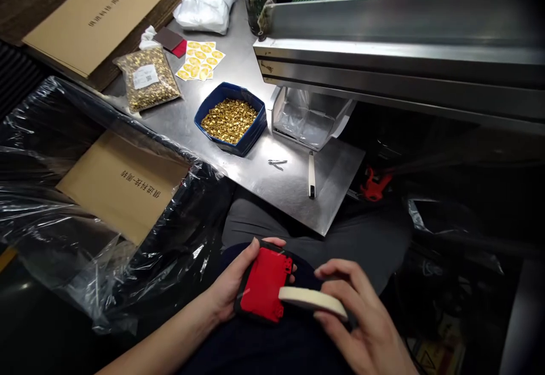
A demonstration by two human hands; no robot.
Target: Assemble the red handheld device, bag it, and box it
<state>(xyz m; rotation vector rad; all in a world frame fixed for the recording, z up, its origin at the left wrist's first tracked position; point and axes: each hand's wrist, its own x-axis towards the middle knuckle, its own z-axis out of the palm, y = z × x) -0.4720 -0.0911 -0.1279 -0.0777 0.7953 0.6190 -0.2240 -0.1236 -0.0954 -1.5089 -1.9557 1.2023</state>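
Head view, left to right. At 9 o'clock a flat cardboard sheet point(123, 184) lies inside a clear plastic bag point(51, 153), parked off the work surface. At 11 o'clock sit a bag of gold parts point(148, 78) and a sticker sheet point(201, 60). Near 12 o'clock the blue bin point(251, 133) of loose gold parts rests on the steel table point(293, 187), angled toward you, probably for easy reach. A white-handled tool point(311, 175) lies just right of it.

At 6 o'clock, over your lap, your left hand point(232, 284) is clamped around the red block point(264, 285), thumb on its top edge, steadying it face up. Your right hand point(361, 321) pinches a cream flat tool point(313, 301), fingers closed on it, its tip touching the block's right edge.
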